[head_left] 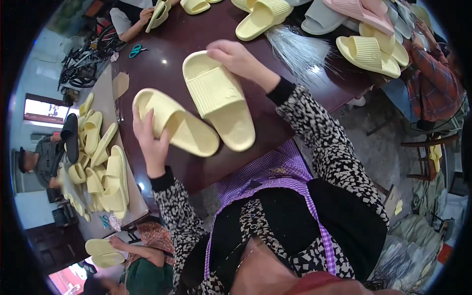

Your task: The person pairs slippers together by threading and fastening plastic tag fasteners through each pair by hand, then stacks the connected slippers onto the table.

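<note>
Yellow slippers (228, 96) by the surface's (147, 73) near edge

Left fingers (149, 120), spread, held one; right fingers (220, 53) pinched another; soft holding seemed best.

The pale yellow slippers (220, 101) are looking like matt plastic, their straps (214, 91) showing ribbed, their footbeds (237, 129) smooth. The dark table (162, 69) is gleaming glossily, clear strands (300, 51) are shining like plastic, and the checked apron (290, 160) is appearing as cloth.

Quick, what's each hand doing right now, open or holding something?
Left hand: holding the left yellow slipper.
Right hand: holding the right yellow slipper at its toe end.
</note>
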Demonstrator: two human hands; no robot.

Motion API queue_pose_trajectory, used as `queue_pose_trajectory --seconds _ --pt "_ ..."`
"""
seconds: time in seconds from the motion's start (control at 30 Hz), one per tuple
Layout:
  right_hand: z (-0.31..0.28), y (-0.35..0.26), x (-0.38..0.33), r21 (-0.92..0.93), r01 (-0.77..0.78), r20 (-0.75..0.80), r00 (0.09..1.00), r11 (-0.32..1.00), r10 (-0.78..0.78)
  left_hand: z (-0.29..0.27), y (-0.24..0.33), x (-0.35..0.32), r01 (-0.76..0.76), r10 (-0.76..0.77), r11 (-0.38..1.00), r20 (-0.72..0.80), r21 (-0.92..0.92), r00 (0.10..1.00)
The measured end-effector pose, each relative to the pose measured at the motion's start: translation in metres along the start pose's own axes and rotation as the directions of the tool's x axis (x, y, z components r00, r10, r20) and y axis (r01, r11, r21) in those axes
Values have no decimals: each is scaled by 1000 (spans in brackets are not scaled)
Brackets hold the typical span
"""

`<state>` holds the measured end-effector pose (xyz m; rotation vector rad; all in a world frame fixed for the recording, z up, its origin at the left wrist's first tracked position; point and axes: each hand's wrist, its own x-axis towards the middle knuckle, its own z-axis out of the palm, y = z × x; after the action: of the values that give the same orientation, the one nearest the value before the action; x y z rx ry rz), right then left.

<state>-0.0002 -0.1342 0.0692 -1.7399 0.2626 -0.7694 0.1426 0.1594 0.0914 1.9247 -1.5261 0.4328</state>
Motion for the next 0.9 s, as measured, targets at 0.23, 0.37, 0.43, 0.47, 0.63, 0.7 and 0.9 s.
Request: queue_pose_trajectory --seconds 0.23,0.37,0.43,0.47,0.63,0.7,0.9 --pt "-17 18 -3 -291 174 -198 951 941 -237 47 6 -9 123 -127 992 -184 -30 975" --pt "-66 40 -10 -594 69 -354 873 801 -337 70 28 -1 138 -147 980 -60 -142 987" --pt "-105 59 -9 -677 32 -441 782 735 -441 88 43 8 81 -94 982 -71 -170 993" --pt "-117 69 -11 -633 -25 -538 732 774 -417 94 51 12 19 -34 982 -79 -190 996" --pt "-123 73 -29 -621 -131 -578 743 773 -338 121 78 15 -98 97 973 -15 -208 995" --pt "-118 70 -34 -662 -127 -520 787 739 -331 132 86 16 -131 151 958 61 -256 987" --pt "-102 53 -43 -852 -167 -310 924 497 -222 141 88 13 -63 86 973 92 -222 992"
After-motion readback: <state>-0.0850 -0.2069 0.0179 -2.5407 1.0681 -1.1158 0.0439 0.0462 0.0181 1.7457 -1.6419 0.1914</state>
